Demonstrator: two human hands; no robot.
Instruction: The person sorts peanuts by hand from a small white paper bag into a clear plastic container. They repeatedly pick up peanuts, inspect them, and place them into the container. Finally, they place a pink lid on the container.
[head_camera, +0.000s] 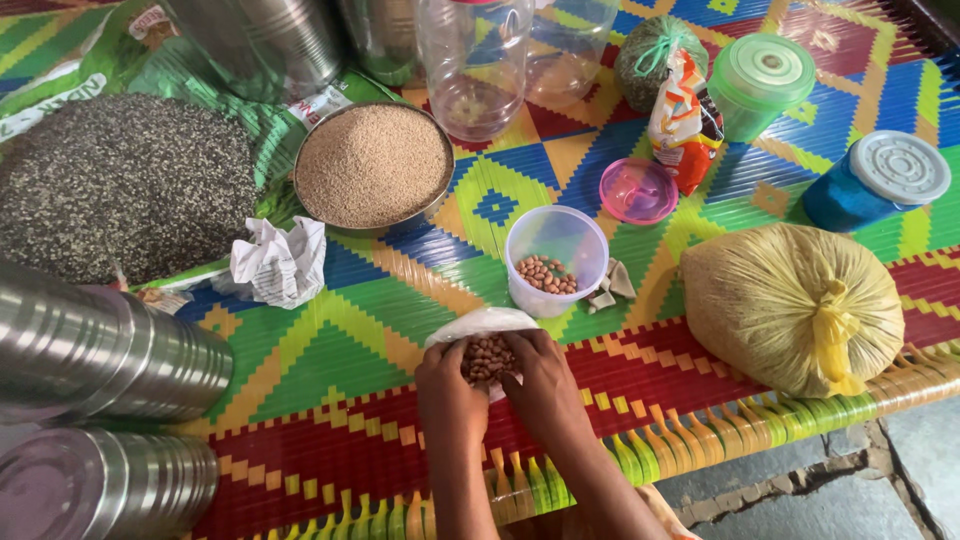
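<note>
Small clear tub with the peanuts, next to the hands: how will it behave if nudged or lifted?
The clear plastic tub is likely light: only a shallow layer of peanuts covers its bottom. A push on its tall wall would probably slide or tip it on the ribbed woven mat. It has no lid, so tilting would likely spill nuts.

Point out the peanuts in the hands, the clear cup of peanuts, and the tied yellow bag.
peanuts in the hands (487, 358), head view, middle of the pile.
clear cup (557, 240), head view, inner back wall.
yellow bag (770, 300), head view, bulging side.
</note>
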